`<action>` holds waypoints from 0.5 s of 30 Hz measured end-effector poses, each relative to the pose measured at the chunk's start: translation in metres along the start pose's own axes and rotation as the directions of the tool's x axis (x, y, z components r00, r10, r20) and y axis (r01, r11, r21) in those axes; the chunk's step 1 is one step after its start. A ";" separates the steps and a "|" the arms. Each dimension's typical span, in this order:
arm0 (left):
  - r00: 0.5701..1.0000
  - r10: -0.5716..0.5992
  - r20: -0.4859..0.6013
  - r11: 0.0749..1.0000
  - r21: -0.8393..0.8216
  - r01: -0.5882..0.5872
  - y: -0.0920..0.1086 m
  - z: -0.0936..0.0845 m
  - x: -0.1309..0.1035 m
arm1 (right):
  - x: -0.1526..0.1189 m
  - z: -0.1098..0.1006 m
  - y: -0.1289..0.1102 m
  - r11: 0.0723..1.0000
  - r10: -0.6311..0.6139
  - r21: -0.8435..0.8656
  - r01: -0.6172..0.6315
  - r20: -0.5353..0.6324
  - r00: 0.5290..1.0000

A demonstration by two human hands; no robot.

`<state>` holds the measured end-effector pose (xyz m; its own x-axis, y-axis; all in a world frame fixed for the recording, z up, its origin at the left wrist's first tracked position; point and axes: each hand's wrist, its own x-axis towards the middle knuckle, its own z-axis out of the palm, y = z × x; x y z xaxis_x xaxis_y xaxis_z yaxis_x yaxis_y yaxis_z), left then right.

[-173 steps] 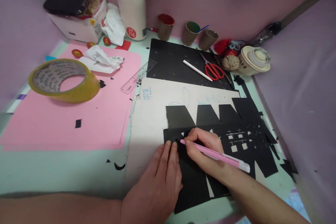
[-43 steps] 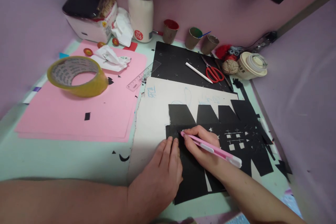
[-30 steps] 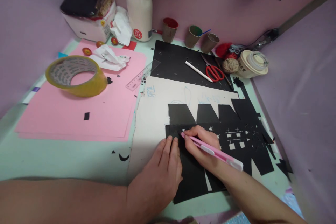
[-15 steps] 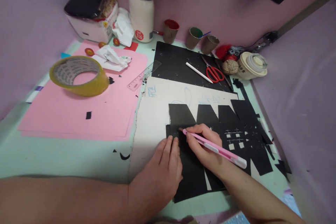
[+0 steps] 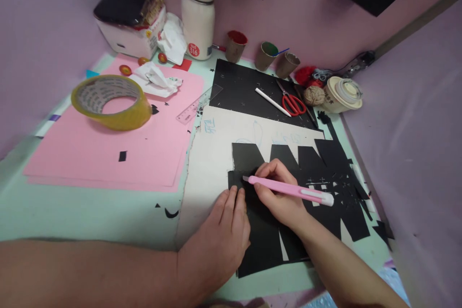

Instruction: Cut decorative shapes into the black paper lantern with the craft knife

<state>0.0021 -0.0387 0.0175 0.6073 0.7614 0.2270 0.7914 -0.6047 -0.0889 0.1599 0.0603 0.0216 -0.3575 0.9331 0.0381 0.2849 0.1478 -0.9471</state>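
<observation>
My right hand [image 5: 279, 195] grips a pink craft knife [image 5: 285, 187], its blade tip low over the upper left part of a black paper cutout [image 5: 260, 231]. I cannot tell whether the blade touches the paper. My left hand [image 5: 225, 231] lies with fingers stretched out on the cutout's left edge, just below the blade. Flaps with V-shaped gaps run along the cutout's top, and small square windows are cut in its right part, partly hidden by the knife. Beneath it lies a white sheet [image 5: 202, 163] with blue marker drawings.
A tape roll [image 5: 133, 115] rests on pink paper [image 5: 90, 159] at left. Behind are red scissors [image 5: 294, 104], a white pen-like stick [image 5: 272, 102], a clear ruler [image 5: 198, 104], a bottle [image 5: 198, 24] and paint cups [image 5: 236, 48]. Black scraps [image 5: 171, 213] are scattered about.
My right hand has shifted the knife slightly left, and its handle has swung to lie flatter. The left hand stays in place on the paper. The camera view has shifted slightly.
</observation>
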 end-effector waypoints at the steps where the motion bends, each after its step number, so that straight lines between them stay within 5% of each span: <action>1: 1.000 -0.004 -0.007 1.000 -0.003 0.004 0.000 0.000 0.000 | 0.000 -0.001 0.001 1.000 0.000 0.001 0.000 0.027 1.000; 6: 1.000 -0.004 -0.016 1.000 -0.014 0.004 -0.001 0.002 0.001 | 0.000 -0.006 0.004 1.000 0.014 -0.029 -0.012 0.073 0.997; 15: 1.000 0.002 -0.024 1.000 0.007 -0.002 0.000 0.001 0.000 | 0.002 -0.006 0.006 1.000 -0.003 -0.004 0.003 -0.100 0.995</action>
<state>0.0020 -0.0381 0.0167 0.6071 0.7543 0.2499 0.7907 -0.6047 -0.0960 0.1662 0.0653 0.0177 -0.2675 0.9608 0.0727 0.2877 0.1517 -0.9456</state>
